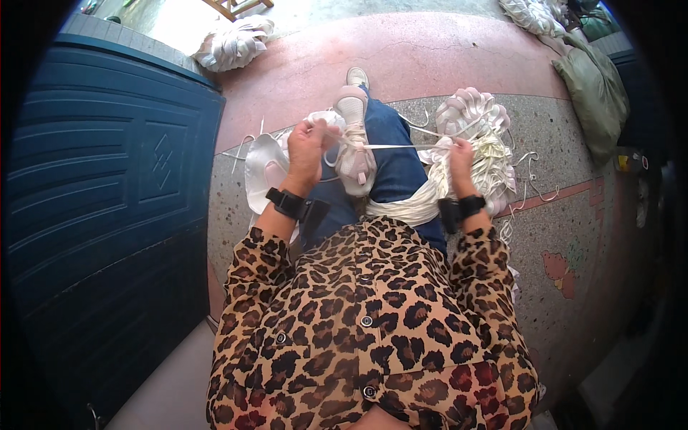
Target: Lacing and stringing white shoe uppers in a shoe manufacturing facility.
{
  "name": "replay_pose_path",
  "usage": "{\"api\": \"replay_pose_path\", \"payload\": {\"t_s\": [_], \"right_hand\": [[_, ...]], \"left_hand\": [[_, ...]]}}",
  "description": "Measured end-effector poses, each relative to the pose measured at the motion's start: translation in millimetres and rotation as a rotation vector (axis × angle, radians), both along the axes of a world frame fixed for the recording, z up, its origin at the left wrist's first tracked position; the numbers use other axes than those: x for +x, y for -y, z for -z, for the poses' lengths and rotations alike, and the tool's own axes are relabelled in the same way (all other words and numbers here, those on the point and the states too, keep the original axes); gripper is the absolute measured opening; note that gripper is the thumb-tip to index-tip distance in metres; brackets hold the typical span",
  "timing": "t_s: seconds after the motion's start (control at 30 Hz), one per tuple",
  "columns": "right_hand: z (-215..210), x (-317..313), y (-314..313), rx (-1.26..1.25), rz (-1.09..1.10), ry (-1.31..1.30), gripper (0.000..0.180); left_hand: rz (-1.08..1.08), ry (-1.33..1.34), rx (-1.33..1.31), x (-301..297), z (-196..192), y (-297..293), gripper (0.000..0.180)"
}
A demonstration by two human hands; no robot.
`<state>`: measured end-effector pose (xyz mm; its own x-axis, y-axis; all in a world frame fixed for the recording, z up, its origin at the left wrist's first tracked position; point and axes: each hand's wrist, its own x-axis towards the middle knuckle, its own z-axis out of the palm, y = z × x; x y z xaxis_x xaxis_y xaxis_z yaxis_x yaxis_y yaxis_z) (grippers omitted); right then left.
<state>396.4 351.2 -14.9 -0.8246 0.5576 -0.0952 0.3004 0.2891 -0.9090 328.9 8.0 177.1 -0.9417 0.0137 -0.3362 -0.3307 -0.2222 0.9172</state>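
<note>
Though the left grip [308,152] blurs beyond telling, the right grip [461,156] pinches thin white lace [401,147]; speckled grey floor [527,247] opens rightward, blue panelled door [129,143] bounding left.

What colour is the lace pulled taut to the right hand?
White; the lace shows best in the head view.

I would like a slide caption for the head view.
Right hand holding a white lace stretched from a pale shoe resting on blue jeans.

The head-worn fisheye view looks steeply down and forward, with the wearer's tan-and-black leopard-print buttoned shirt [365,301] nearest, blue denim trousers [393,161] farther off, and pink-and-grey hard floor [423,54] beyond.
</note>
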Motion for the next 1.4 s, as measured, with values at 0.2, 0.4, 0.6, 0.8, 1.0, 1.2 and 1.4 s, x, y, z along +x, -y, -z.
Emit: {"api": "replay_pose_path", "payload": {"t_s": [0.2, 0.4, 0.6, 0.8, 1.0, 1.2, 1.4], "right_hand": [[56.0, 133.0, -206.7, 0.391, 0.398, 0.431, 0.027], [62.0, 170.3, -227.8, 0.338, 0.055, 0.413, 0.027], [-29.4, 27.7, -12.3, 0.285, -0.373, 0.007, 0.026], [-122.3, -25.3, 122.7, 0.445, -0.816, -0.264, 0.032], [-130.6, -15.5, 149.3, 0.266, -0.796, -0.083, 0.036], [-128.5, -21.6, 150.1, 0.399, -0.774, -0.111, 0.026], [-120.1, -16.0, 148.9, 0.466, -0.773, -0.129, 0.017]], "left_hand": [[-0.071, -0.018, 0.213, -24.7, -23.6, 78.1, 0.022], [-0.263, 0.064, 0.542, -67.1, 0.8, 236.1, 0.014], [-1.026, 0.247, -0.638, -16.9, 33.9, 407.8, 0.029], [0.188, -0.816, -1.274, -16.1, 77.1, 119.3, 0.022], [0.577, -0.5, -1.142, 13.8, 18.9, 13.0, 0.022], [0.833, -0.406, -1.207, 8.6, 15.3, 12.1, 0.027], [0.839, -0.174, -0.935, -28.2, 4.1, 39.9, 0.027]]}}
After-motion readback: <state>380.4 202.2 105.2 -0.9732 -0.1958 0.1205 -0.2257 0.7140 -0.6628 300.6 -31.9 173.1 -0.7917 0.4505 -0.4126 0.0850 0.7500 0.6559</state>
